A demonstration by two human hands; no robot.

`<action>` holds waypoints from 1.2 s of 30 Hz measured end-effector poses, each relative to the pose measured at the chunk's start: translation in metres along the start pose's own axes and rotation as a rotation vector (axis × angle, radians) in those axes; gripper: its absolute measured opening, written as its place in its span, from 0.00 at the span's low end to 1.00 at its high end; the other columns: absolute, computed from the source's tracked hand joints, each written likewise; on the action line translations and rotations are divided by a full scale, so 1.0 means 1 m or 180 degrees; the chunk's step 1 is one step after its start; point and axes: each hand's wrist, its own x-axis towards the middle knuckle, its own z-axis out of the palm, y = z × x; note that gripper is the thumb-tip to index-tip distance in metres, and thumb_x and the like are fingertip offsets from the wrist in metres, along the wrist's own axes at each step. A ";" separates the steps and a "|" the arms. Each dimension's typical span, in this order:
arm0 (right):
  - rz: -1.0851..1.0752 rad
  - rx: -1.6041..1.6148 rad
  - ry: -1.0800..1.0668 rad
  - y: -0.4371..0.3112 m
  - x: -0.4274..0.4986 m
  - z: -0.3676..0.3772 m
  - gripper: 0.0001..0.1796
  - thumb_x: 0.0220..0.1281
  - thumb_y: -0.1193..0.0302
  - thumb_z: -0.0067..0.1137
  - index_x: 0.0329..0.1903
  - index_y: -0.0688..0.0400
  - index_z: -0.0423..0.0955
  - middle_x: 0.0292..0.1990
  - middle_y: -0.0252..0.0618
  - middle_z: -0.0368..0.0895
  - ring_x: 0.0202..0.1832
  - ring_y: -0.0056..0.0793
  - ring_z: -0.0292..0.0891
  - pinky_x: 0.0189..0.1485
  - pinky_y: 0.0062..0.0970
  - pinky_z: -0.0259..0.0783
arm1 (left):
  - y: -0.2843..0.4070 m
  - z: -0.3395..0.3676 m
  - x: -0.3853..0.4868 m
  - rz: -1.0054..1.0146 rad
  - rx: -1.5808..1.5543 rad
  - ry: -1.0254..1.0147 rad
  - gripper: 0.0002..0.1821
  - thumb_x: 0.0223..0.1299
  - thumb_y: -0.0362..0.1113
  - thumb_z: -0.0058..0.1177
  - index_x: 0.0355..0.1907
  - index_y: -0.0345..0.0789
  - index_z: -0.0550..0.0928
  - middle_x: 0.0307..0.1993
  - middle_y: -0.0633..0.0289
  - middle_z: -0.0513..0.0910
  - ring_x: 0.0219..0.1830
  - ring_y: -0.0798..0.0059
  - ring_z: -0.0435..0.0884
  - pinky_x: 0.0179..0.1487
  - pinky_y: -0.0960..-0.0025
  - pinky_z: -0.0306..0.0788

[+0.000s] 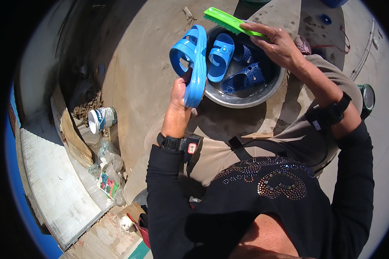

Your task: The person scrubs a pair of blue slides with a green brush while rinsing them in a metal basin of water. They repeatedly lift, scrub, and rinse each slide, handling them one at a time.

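My left hand grips a light blue plastic slide sandal by its heel end, tilted on its side left of the basin. My right hand holds a bright green scrub brush by one end, its green bristles facing down, over the basin's far rim. Between my hands stands a round metal basin. Inside it lie a second light blue sandal and two dark blue perforated sandals, one nearer me and one farther back. The brush and the held sandal are apart.
A white bucket lies on its side at the left, near clear plastic bags and a white board. A blue ring-shaped lid and a red cord lie on the concrete at upper right. A green container is beside my right leg.
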 end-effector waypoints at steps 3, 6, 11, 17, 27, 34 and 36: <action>0.0022 0.0703 -0.0556 -0.023 -0.010 0.005 0.19 0.63 0.74 0.54 0.56 0.48 0.75 0.54 0.38 0.78 0.55 0.31 0.75 0.63 0.32 0.68 | 0.004 -0.007 0.006 0.0156 -0.0218 0.0183 0.17 0.68 0.39 0.41 0.46 0.27 0.76 0.39 0.53 0.81 0.37 0.67 0.82 0.43 0.69 0.79; -0.0174 0.0576 -0.1335 -0.039 -0.024 0.011 0.21 0.59 0.77 0.56 0.56 0.50 0.75 0.45 0.42 0.81 0.45 0.35 0.78 0.50 0.30 0.74 | 0.003 -0.007 0.011 0.0582 0.0257 0.0439 0.17 0.67 0.36 0.38 0.49 0.27 0.75 0.43 0.52 0.81 0.42 0.65 0.82 0.49 0.66 0.77; -0.0657 0.0022 -0.1461 -0.055 -0.042 0.013 0.24 0.56 0.76 0.58 0.57 0.42 0.75 0.31 0.40 0.75 0.29 0.35 0.74 0.32 0.31 0.70 | 0.012 0.006 0.020 0.0891 0.0426 0.1229 0.18 0.67 0.42 0.35 0.51 0.34 0.73 0.45 0.56 0.80 0.44 0.62 0.79 0.52 0.60 0.73; -0.0882 -0.0131 -0.0819 -0.055 -0.040 0.006 0.27 0.55 0.75 0.60 0.58 0.40 0.73 0.29 0.37 0.72 0.27 0.36 0.73 0.29 0.31 0.69 | 0.014 0.032 0.020 0.1168 -0.0419 0.1015 0.14 0.64 0.32 0.39 0.48 0.28 0.73 0.40 0.49 0.79 0.40 0.63 0.81 0.44 0.64 0.78; 0.0205 -0.0252 -0.0224 -0.055 -0.025 0.038 0.21 0.59 0.70 0.57 0.57 0.43 0.75 0.30 0.40 0.74 0.29 0.39 0.75 0.33 0.33 0.70 | 0.004 0.072 0.064 0.1613 -0.1235 0.1540 0.10 0.67 0.34 0.40 0.42 0.32 0.75 0.38 0.59 0.81 0.39 0.67 0.81 0.45 0.65 0.77; 0.0629 0.0521 -0.0074 -0.040 -0.005 0.040 0.17 0.61 0.68 0.54 0.54 0.48 0.77 0.29 0.46 0.81 0.28 0.33 0.77 0.35 0.30 0.71 | 0.001 0.072 0.074 0.1584 -0.0734 0.1464 0.19 0.68 0.40 0.41 0.55 0.31 0.68 0.52 0.54 0.75 0.52 0.57 0.77 0.55 0.57 0.75; 0.1017 0.0775 -0.0240 -0.037 0.002 0.039 0.17 0.62 0.68 0.52 0.54 0.51 0.77 0.29 0.48 0.82 0.27 0.29 0.77 0.36 0.29 0.71 | -0.007 0.081 0.064 0.1523 -0.0475 0.1462 0.21 0.67 0.41 0.40 0.58 0.32 0.66 0.55 0.53 0.73 0.55 0.57 0.75 0.56 0.54 0.73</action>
